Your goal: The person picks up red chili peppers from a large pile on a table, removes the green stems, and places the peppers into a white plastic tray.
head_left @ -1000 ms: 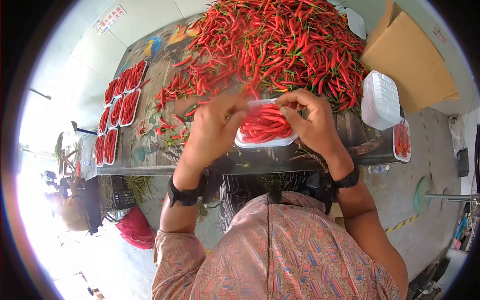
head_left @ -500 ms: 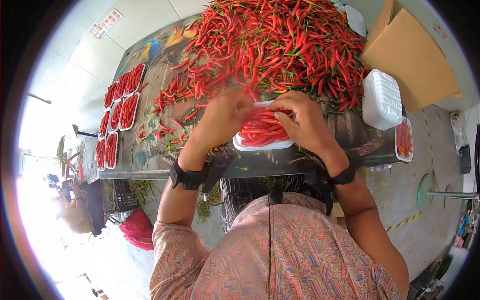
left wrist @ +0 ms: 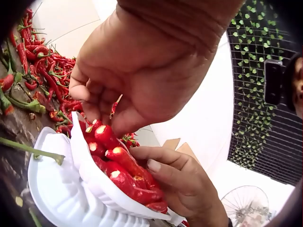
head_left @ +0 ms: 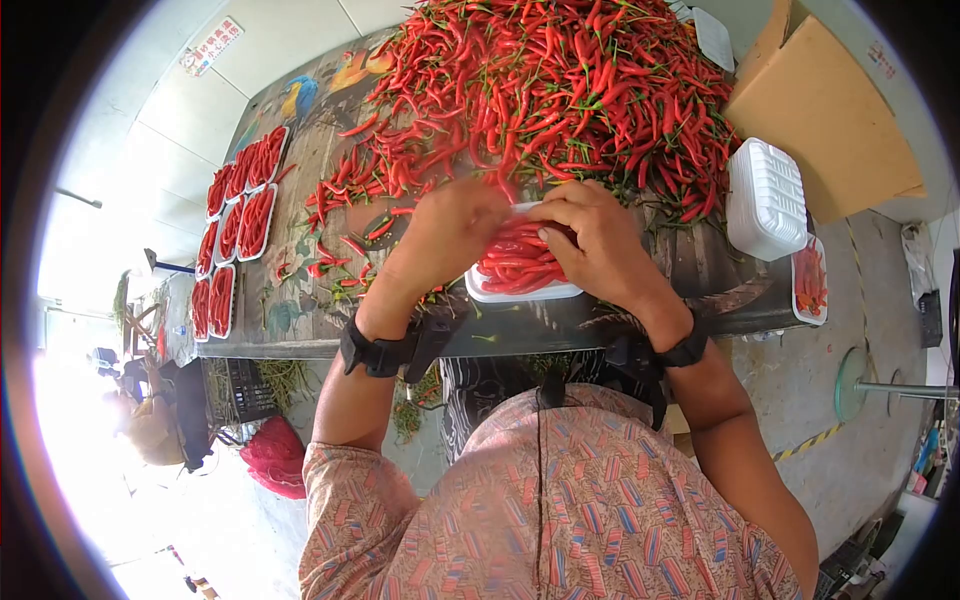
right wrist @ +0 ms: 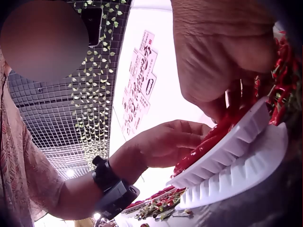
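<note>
Red chilies (head_left: 520, 262) lie side by side in a white tray (head_left: 530, 293) at the front of the table. My left hand (head_left: 448, 232), blurred in the head view, is at the tray's left. In the left wrist view its fingers curl, with a small stemmed chili (left wrist: 114, 108) between fingers and thumb, above cut chili ends (left wrist: 105, 135). From the right, my right hand (head_left: 605, 245) reaches over the tray, its thumb and forefinger resting on the chilies. Another white tray (left wrist: 57, 189) lies under the filled one, seen in the left wrist view.
A large chili heap (head_left: 560, 90) covers the table's back. Filled trays (head_left: 228, 230) stand in rows at the left. At the right are stacked white trays (head_left: 765, 200), a tray with a few chilies (head_left: 809, 280) and a cardboard box (head_left: 825, 120). Loose stems lie near the front edge.
My right hand has shifted left over the tray, covering more of the chilies. My left hand has moved slightly right and stays blurred at the tray's left end.
</note>
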{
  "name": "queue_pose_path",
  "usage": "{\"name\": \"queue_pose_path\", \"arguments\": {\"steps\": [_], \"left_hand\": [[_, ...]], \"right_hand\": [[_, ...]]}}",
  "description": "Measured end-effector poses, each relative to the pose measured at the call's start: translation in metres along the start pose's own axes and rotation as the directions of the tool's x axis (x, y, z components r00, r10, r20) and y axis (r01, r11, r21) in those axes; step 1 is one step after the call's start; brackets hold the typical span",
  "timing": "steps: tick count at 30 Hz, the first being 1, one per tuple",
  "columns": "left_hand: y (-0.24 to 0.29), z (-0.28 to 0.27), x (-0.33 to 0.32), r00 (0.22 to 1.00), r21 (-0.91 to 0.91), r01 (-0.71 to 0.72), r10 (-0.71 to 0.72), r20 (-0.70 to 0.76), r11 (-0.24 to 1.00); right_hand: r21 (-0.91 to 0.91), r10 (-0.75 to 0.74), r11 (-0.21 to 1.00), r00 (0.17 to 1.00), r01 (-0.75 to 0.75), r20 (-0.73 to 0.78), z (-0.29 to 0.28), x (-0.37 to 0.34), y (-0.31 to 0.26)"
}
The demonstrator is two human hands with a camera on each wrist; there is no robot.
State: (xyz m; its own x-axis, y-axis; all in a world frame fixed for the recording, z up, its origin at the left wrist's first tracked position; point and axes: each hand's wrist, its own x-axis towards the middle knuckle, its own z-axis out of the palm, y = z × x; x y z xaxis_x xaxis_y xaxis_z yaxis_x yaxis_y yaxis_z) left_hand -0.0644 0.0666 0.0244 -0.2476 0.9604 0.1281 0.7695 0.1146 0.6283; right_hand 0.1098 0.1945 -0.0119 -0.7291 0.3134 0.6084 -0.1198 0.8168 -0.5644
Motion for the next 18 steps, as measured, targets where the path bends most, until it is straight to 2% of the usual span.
{"name": "queue_pose_path", "arguments": {"steps": [13,15,18], "left_hand": [[-0.002,-0.0002,0.0016,0.998,-0.043,-0.038,0.04,0.04,0.998],[-0.0021,-0.0005,-0.0001,1.0,0.027,-0.019,0.02,-0.007,0.999],[-0.0015,-0.0054,-0.002,0.999,0.06,-0.037,0.037,0.008,0.997]], "right_hand": [[-0.039,-0.027,0.999,1.0,0.027,-0.002,0.0002,0.0018,-0.0066],[-0.036,-0.036,0.999,0.999,0.036,-0.001,0.0009,0.0005,-0.0043],[-0.039,-0.039,0.998,0.999,0.04,0.012,0.0002,0.0002,-0.0037]]}}
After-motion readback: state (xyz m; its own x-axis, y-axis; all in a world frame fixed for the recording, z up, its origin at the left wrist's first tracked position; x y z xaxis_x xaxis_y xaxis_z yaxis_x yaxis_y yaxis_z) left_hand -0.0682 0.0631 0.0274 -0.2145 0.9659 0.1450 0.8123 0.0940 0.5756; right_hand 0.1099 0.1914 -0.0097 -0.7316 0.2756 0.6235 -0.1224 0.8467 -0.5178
